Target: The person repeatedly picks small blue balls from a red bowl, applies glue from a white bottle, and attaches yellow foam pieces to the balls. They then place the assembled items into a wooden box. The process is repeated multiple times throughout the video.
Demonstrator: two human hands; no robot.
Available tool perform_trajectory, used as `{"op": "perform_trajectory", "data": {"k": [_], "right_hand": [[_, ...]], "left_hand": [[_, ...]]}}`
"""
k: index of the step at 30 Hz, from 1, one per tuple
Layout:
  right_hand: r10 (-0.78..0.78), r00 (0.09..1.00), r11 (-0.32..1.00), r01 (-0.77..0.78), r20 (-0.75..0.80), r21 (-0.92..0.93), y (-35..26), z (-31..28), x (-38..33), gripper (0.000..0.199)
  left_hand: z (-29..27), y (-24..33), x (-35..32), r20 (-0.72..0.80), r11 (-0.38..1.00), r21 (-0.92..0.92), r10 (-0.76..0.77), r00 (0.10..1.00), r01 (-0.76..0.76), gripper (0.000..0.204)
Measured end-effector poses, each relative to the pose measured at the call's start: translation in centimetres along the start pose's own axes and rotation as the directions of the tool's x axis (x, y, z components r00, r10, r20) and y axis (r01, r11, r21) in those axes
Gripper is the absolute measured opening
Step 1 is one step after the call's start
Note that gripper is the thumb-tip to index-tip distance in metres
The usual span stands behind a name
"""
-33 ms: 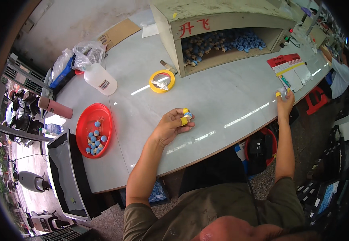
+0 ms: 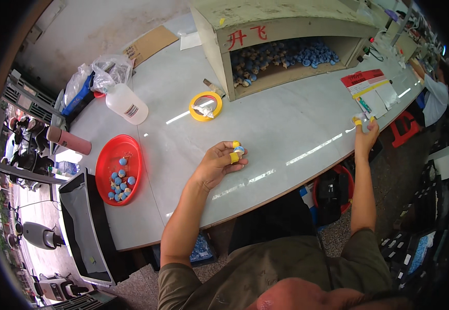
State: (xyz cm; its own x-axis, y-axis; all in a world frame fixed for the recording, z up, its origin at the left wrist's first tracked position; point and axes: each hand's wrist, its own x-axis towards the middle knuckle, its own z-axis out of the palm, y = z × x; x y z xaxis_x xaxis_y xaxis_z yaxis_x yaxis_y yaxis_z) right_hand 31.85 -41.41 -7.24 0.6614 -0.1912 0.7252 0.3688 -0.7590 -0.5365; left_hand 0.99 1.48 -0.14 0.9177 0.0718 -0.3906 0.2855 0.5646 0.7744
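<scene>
Between thumb and index finger, my left hand [image 2: 219, 164] pinches a small blue and cream ball-shaped piece [image 2: 239, 150] above the middle of the table. Yellow covers wrap the thumb and fingertip. My right hand [image 2: 365, 137] reaches to the table's right edge, its two yellow-covered fingertips apart. Something small and whitish lies by those fingertips, too blurred to name. Nearby are white papers and a red-and-yellow printed sheet [image 2: 363, 77]. At the left, a red round tray [image 2: 101, 178] contains several similar blue and cream pieces [image 2: 122, 182].
A yellow tape roll [image 2: 193, 110] with white crumpled material in it lies mid-table. Behind stands a beige open-fronted box [image 2: 223, 62] heaped with blue pieces. A white plastic bottle [image 2: 126, 103], a pink flask [image 2: 72, 141] and a black bin [image 2: 85, 222] are left. Another person [image 2: 434, 93] is far right.
My right hand's fingertips have parted, and the pale thing seen between them earlier no longer shows there. My left hand keeps its pinch on the piece. The view has shifted slightly.
</scene>
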Motion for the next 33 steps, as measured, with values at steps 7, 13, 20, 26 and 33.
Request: {"op": "perform_trajectory", "data": {"k": [7, 13, 20, 26, 33], "right_hand": [[-0.326, 0.931, 0.895, 0.247, 0.166, 0.372, -13.3, -1.2, -1.3, 0.021], [-0.244, 0.883, 0.907, 0.063, 0.4, 0.416, -15.9, 12.8, 4.2, 0.024], [-0.253, 0.766, 0.95, 0.313, 0.591, 0.001, -16.5, 23.0, 9.2, 0.043], [-0.255, 0.766, 0.94, 0.34, 0.59, -0.036, -16.8, 24.6, 8.8, 0.042], [-0.143, 0.445, 0.577, -0.689, 0.884, 0.44, -22.7, 15.5, 1.7, 0.024]], "left_hand": [[-0.1, -0.3, 0.0, -0.02, 0.999, -0.014, 0.038, 0.999, -0.039, 0.03], [0.6, 0.3, 0.4, -0.063, 0.998, 0.054, 0.039, 0.997, -0.035, 0.03], [-0.3, 0.5, 0.3, -0.089, 1.0, 0.015, 0.023, 0.996, -0.021, 0.035], [-0.2, 0.3, 0.3, -0.081, 1.0, -0.001, 0.031, 0.996, -0.031, 0.033], [-0.3, -0.3, 0.5, -0.279, 0.982, -0.034, 0.17, 0.945, -0.187, 0.031]]}}
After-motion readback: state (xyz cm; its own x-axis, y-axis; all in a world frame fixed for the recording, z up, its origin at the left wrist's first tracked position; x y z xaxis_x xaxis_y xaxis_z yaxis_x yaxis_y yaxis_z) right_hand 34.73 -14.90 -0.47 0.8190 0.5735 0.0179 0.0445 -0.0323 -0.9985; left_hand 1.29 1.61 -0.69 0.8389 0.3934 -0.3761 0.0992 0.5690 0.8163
